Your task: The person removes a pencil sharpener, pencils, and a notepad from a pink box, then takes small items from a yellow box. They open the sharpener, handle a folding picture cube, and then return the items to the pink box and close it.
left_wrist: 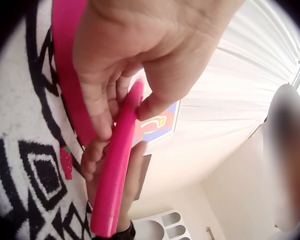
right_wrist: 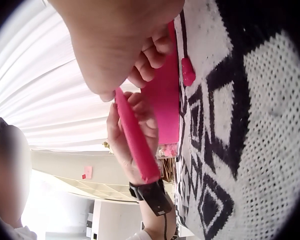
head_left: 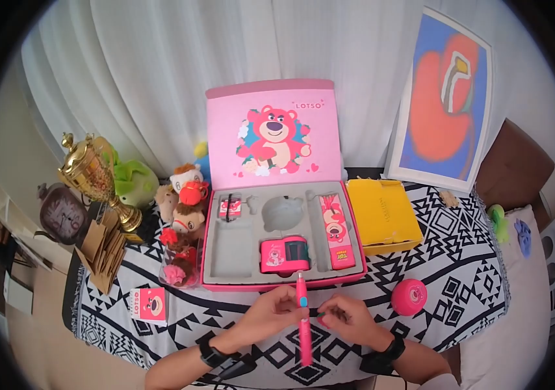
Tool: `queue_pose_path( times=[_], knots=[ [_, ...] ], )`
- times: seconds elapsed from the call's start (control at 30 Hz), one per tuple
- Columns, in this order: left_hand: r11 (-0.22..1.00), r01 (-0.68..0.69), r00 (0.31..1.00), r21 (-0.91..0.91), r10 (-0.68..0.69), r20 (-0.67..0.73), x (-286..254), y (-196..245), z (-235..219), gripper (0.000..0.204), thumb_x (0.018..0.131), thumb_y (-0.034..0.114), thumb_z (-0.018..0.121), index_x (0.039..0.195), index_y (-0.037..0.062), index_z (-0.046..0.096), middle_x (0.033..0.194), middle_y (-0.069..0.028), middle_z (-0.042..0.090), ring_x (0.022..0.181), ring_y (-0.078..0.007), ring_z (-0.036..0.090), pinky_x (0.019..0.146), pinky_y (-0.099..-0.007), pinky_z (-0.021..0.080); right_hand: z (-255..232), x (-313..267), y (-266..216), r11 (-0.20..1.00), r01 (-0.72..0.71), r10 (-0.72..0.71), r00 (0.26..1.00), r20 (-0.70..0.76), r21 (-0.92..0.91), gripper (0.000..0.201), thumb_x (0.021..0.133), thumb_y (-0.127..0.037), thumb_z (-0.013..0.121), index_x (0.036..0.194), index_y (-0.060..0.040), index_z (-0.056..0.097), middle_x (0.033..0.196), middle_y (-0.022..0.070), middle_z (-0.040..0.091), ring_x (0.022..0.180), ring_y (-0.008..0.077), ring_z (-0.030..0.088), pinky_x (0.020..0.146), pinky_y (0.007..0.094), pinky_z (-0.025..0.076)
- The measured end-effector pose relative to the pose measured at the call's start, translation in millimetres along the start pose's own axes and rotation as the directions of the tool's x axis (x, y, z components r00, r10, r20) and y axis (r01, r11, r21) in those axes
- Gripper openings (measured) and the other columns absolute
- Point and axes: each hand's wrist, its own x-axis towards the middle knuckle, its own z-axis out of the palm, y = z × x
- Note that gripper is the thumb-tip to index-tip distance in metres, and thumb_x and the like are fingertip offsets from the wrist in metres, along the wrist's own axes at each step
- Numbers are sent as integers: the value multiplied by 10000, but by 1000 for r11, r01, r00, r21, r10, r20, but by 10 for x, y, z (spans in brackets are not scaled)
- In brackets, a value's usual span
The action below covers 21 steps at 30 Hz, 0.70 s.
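A slim pink electric toothbrush handle [head_left: 305, 338], with a blue button and a thin metal tip, stands out in front of the box. My left hand [head_left: 272, 314] pinches it between thumb and fingers near its upper half. Its lower end [left_wrist: 107, 215] sticks out free below the hand. Beside it, my right hand [head_left: 352, 320] has loosely curled fingers [right_wrist: 149, 60] close to the handle, with nothing seen in them. A small red strawberry-shaped piece [left_wrist: 66, 162] shows near the right fingers, against the patterned cloth.
Behind the hands, an open pink box [head_left: 284, 284] holds a pink device [head_left: 284, 255] and a printed carton [head_left: 336, 231]. A yellow box [head_left: 383, 214] and round pink case [head_left: 409, 297] are rightward. Leftward are a booklet [head_left: 149, 304], plush toys [head_left: 186, 221] and a gold trophy [head_left: 92, 172].
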Motion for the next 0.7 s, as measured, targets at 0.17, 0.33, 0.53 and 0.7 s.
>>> queue_pose_path(
  times=[0.17, 0.33, 0.53, 0.7],
  knots=[
    [987, -127, 992, -100, 125, -24, 117, -142, 104, 226, 881, 23, 664, 1065, 38, 533, 1006, -29, 607, 934, -114, 599, 853, -277, 500, 19, 11, -52, 985, 163, -156, 980, 126, -53, 274, 808, -244, 765, 881, -36, 603, 719, 48, 575, 602, 146, 553, 548, 271, 449],
    [974, -184, 983, -134, 184, -10, 54, -214, 74, 239, 896, 34, 651, 1118, 14, 564, 1047, -45, 619, 953, -126, 613, 828, -290, 515, 23, -25, -100, 990, 74, -53, 984, 171, -120, 290, 803, -276, 775, 861, -47, 607, 652, 51, 586, 525, 165, 559, 513, 279, 456],
    [986, -8, 995, -167, 23, 92, 58, -395, 10, 189, 942, 106, 608, 1090, -11, 596, 982, -45, 627, 847, -109, 617, 693, -254, 525, 19, -26, -66, 997, 17, -23, 997, -77, -74, 322, 836, -224, 742, 1063, -38, 608, 685, 43, 618, 541, 96, 555, 515, 246, 445],
    [983, 23, 996, -180, -7, 88, 116, -477, -56, 188, 959, 112, 576, 1090, -23, 583, 975, -93, 644, 813, -136, 625, 672, -275, 542, -88, 69, -45, 998, 14, -5, 989, -149, 59, 702, 852, -26, 646, 1442, -61, 267, 774, -2, 582, 619, 29, 514, 545, 175, 377]
  ],
)
